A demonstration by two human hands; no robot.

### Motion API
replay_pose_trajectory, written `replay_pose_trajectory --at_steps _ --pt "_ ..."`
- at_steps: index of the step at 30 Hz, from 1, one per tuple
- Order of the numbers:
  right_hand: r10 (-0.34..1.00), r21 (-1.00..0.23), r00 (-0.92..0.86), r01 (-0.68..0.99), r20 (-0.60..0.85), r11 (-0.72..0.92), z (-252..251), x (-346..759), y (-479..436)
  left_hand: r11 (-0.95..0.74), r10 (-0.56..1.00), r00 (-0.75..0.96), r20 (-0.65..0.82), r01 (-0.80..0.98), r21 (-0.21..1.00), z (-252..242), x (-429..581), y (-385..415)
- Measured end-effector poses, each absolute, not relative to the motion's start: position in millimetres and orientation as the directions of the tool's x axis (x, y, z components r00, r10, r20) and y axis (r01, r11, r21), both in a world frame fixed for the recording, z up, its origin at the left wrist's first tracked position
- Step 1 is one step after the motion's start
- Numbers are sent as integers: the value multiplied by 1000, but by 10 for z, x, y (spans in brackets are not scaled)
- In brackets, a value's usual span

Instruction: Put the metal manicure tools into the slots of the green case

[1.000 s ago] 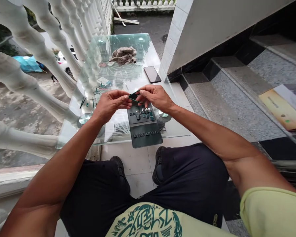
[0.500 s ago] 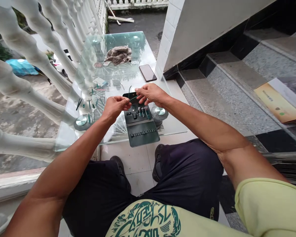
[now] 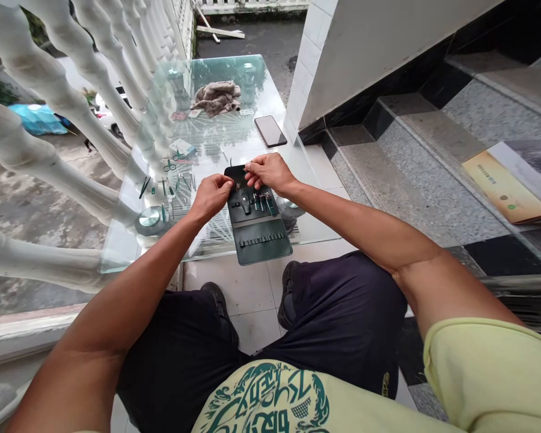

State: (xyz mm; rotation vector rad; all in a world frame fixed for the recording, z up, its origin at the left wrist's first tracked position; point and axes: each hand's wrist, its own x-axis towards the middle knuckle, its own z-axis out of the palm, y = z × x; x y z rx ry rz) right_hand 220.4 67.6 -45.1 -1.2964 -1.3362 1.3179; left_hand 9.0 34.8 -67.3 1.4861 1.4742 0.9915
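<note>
My left hand (image 3: 214, 193) is closed in a pinch at the upper left edge of an opened black manicure case (image 3: 264, 231). A thin dark strip (image 3: 231, 162) sticks up just beyond those fingertips; I cannot tell whether they grip it. My right hand (image 3: 270, 173) pinches something small and thin over the case's top flap, its kind hidden by the fingers. Several nail clippers (image 3: 264, 203) sit in the case's middle, beside a black strap holder (image 3: 245, 204). A row of elastic loops (image 3: 262, 240) runs across the lower flap.
The case lies on a glass table (image 3: 234, 135), overhanging its near edge. Small scissors (image 3: 169, 165) and other slim tools lie at left. A phone (image 3: 270, 131) and crumpled cloth (image 3: 217, 98) are farther back. White balusters (image 3: 112, 111) flank the left, stairs (image 3: 415, 129) the right.
The thin dark-green piece that stretched between both hands no longer shows between them. My left hand has shifted slightly left, and my right hand slightly left too, the fingertips now farther apart.
</note>
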Motion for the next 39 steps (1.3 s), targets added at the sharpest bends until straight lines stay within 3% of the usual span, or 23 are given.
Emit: replay_pose_trajectory --at_steps 9,14,27,39 --pt "974 -958 -162 264 -161 -114 -543 2262 883 -215 961 272 55 607 765 -777 -19 273" --pt "951 -903 -234 421 -201 -88 -571 2224 941 -319 900 436 -8 670 670 -783 -68 214" --pt "940 -890 -276 453 -200 -56 -723 2240 949 -309 901 432 -42 708 635 -908 -70 234" --pt "976 -884 -203 466 -75 29 -679 2198 936 -362 891 454 17 688 629 -935 -78 239"
